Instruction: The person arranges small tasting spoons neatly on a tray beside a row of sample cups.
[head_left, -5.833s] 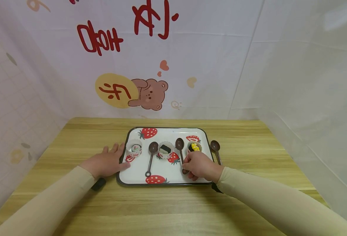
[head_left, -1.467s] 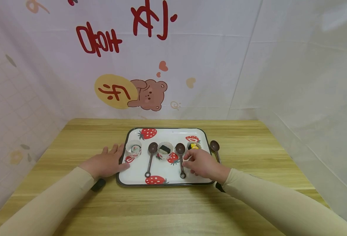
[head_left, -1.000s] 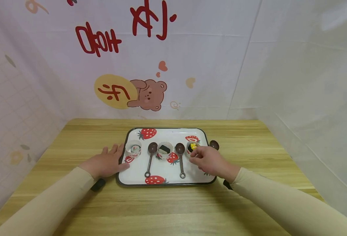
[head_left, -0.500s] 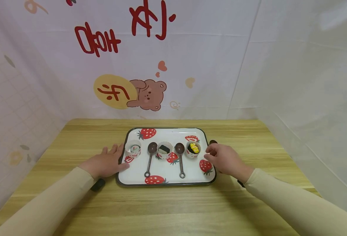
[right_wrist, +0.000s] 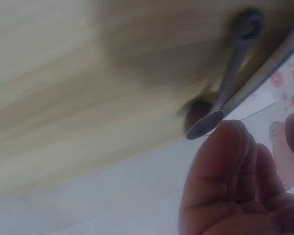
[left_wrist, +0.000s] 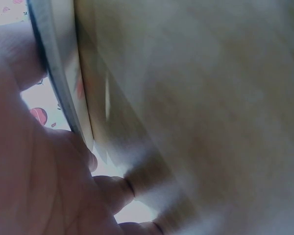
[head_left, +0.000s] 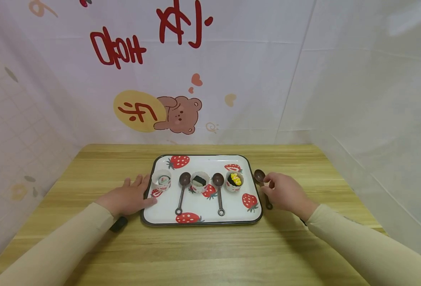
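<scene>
Table [head_left: 210,254] – pale wood grain, blurred in both wrist views. Tray [head_left: 199,161] – white, rounded rectangle, dark rim, strawberry print, at centre. Left hand [head_left: 128,197] at tray's 9 o'clock, fingers straight, flat on table, thumb on rim; wrist view shows little but palm and rim. Right hand [head_left: 285,192] at tray's 3 o'clock, over spoon [head_left: 259,175] on table just outside rim; handle mostly hidden – fingers loosely curled, grip not seen. Three paper cups [head_left: 200,181] in row, two brown spoons between.
</scene>
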Tool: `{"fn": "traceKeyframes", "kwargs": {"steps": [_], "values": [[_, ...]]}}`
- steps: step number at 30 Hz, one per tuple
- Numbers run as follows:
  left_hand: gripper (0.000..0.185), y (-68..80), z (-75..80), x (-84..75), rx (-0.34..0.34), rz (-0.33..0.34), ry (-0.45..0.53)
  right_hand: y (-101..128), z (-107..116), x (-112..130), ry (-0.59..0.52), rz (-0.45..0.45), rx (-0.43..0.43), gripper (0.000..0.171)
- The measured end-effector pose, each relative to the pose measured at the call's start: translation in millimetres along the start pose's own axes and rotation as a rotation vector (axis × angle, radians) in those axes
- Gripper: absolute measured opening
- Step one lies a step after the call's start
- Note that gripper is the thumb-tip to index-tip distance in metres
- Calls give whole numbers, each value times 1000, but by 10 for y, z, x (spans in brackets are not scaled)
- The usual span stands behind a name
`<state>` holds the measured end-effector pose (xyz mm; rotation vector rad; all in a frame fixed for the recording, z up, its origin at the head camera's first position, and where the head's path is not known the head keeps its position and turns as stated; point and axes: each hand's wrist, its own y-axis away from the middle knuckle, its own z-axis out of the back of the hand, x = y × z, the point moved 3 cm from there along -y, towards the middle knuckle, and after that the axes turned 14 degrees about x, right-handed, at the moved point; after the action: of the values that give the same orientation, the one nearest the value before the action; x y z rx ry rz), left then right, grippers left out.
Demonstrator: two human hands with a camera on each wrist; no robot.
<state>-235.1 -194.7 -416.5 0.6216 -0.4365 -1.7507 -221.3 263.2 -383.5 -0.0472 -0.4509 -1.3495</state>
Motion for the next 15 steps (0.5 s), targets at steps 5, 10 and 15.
{"fn": "traceKeyframes", "kwargs": {"steps": [5, 10, 15], "values": [[104, -11, -9, 5, -2, -1, 3, -6, 10, -136, 35, -11, -8, 34], [104, -26, -19, 9, -5, -2, 6, -8, 26, -236, 79, -8, 12, 42], [104, -20, -12, 5, -13, -5, 3, 3, 26, -312, 108, -15, 50, 45]]}}
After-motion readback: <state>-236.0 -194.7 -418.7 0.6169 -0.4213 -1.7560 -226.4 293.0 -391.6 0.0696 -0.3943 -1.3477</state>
